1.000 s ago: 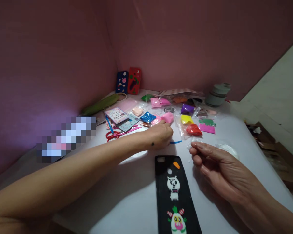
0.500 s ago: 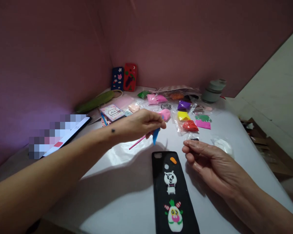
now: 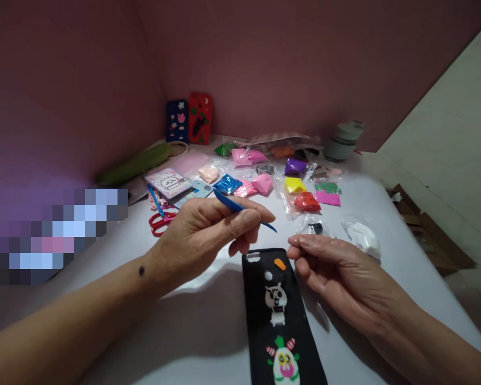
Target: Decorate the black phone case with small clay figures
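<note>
My left hand point(image 3: 212, 227) pinches a blue clay modelling tool point(image 3: 228, 203), its thin tip pointing right, above the top of a black phone case point(image 3: 260, 305). The case lies flat on the table and bears an orange clay piece point(image 3: 280, 264), a small pale dot point(image 3: 268, 276), a white animal figure point(image 3: 276, 299) and a white figure with green and striped parts point(image 3: 285, 363). Just right of the case's top, my right hand point(image 3: 340, 267) has thumb and finger pressed together; whatever lies between them is too small to make out.
Bagged clay in several colours, such as yellow point(image 3: 295, 185) and red point(image 3: 307, 202), lies behind my hands. Red scissors point(image 3: 157, 224) and a picture card point(image 3: 169, 183) are left of it. Two decorated cases, blue point(image 3: 177, 122) and red point(image 3: 201, 118), lean at the wall. A lidded jar point(image 3: 342, 143) stands back right.
My left hand has come nearer and turned, so the blue tool now points right instead of down. The red scissors have come into sight. My right hand keeps its pinch, and the view has shifted slightly.
</note>
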Tool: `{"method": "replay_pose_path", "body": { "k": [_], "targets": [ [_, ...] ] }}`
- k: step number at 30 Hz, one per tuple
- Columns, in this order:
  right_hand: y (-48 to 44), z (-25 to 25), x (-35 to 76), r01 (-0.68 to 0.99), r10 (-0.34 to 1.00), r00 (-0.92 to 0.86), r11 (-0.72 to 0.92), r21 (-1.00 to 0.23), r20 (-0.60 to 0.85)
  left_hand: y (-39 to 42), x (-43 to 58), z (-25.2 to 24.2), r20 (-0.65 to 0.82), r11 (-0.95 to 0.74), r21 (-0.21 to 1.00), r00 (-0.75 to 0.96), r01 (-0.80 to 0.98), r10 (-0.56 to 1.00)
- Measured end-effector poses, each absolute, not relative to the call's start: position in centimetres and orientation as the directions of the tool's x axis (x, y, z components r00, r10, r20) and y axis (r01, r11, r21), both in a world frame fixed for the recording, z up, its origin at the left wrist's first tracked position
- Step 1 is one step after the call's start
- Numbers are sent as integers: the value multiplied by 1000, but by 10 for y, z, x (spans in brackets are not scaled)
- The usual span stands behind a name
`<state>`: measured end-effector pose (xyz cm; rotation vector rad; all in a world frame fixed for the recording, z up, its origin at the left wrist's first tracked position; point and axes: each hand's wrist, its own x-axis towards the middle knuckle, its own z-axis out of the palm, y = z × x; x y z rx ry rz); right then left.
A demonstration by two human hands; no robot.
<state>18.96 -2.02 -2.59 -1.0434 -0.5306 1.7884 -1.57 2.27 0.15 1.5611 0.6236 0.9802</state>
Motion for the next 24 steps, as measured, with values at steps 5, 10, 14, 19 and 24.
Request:
{"method": "replay_pose_path", "body": {
  "k": [5,10,14,19,24],
  "targets": [
    [-21,-27,189,-513,889,-208,-454,-728,-408,12,-8,2,285,-313,949,517,-35,807],
    [-23,-28,188,-490,881,-219,-471,-733,-419,9,-6,1,374,-458,889,546,20,750],
    [-25,-28,188,-480,881,-238,-473,-739,-409,9,-5,0,421,-543,839,583,43,695],
    [-25,-27,189,-482,884,-249,-467,-741,-395,8,-3,-2,446,-601,794,589,86,674],
    [-24,-24,186,-482,877,-267,-481,-732,-400,10,-3,-1,450,-609,788,589,92,671]
  ]
}}
